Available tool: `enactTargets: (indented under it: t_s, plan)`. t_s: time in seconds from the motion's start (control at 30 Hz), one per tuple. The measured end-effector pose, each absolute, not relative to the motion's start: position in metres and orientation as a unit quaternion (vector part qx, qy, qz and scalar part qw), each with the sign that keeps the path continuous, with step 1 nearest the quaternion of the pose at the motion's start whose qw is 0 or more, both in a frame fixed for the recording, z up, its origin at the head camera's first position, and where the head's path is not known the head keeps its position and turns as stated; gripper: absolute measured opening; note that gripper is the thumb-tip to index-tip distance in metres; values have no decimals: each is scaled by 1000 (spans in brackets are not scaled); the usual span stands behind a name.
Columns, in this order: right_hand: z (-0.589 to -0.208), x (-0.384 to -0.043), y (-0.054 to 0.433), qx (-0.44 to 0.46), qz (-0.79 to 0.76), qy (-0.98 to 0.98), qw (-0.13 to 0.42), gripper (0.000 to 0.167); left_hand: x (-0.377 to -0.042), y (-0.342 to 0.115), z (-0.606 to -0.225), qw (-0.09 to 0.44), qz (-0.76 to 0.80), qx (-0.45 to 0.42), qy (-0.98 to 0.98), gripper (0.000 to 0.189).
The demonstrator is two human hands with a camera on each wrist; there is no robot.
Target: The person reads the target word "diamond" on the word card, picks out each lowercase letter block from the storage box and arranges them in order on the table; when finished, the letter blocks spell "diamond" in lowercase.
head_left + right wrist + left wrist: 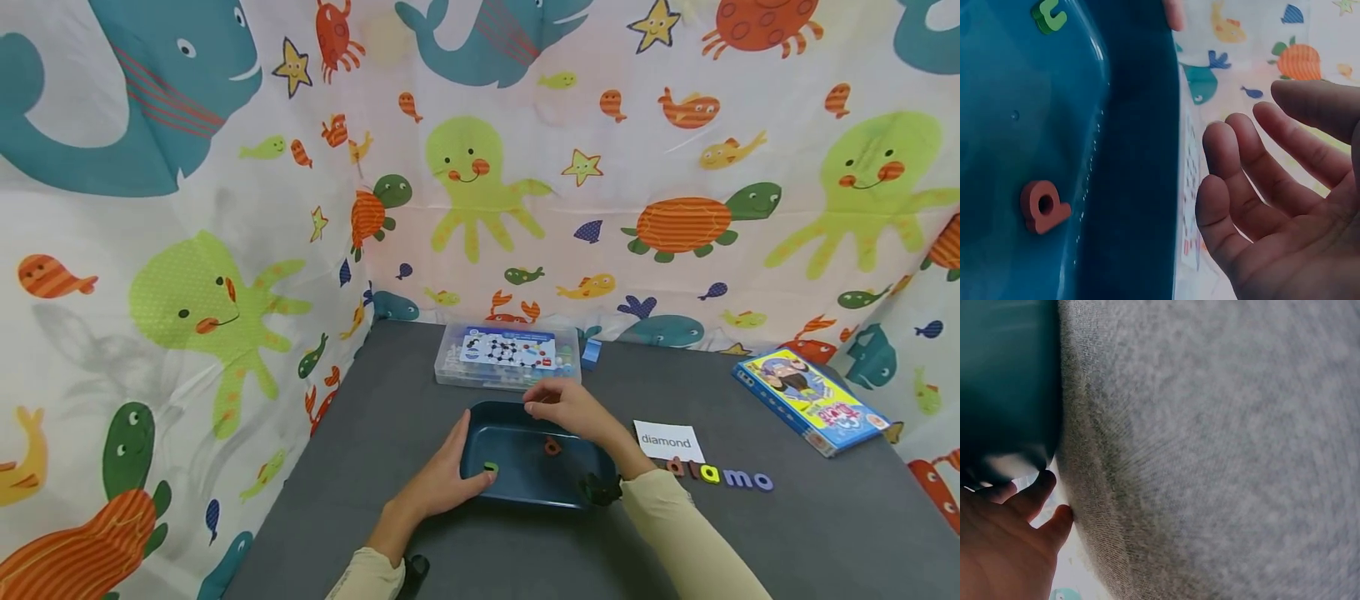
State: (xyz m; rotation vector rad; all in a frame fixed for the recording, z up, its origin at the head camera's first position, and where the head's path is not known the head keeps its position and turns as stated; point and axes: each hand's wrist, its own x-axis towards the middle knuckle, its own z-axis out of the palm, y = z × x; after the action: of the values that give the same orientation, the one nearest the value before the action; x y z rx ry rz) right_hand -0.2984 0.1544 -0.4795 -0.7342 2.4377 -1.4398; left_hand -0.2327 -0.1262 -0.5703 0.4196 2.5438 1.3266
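Observation:
A dark teal tray (pixel 525 485) sits on the grey table, tilt hard to judge. My left hand (pixel 442 479) grips its left side, thumb over the near-left rim and fingers along the outer wall; in the left wrist view those fingertips (pixel 1041 487) touch the tray's corner. Inside lie a green letter (pixel 1050 17), probably an n, close to the left thumb, and a reddish letter d (pixel 1044 206). Above the far rim hovers my right hand (pixel 570 408), fingers loosely curled with nothing between them. To the right, the letters d, i, a, m, o (pixel 709 475) form a row below a card (pixel 667 440) reading "diamond".
Behind the tray stands a clear plastic case (pixel 506 358) with a printed label, a small blue block (pixel 591 354) beside it. A colourful boxed game (pixel 813 398) lies at the right. Sea-animal curtains (pixel 487 183) enclose the table at the back and sides.

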Motion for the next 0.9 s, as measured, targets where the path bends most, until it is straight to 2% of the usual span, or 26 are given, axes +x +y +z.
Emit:
enactTargets:
  t_s: [0.33, 0.6, 0.9]
  plan:
    - [-483, -304, 132, -320, -468, 814, 128, 23, -233, -128, -568, 128, 455, 144, 869, 116]
    - [-491, -309, 119, -358, -430, 801, 213, 25, -234, -131, -570, 138, 457, 148, 866, 121]
    - [-506, -316, 108, -351, -369, 806, 301, 34, -235, -131, -572, 131, 454, 155, 868, 122]
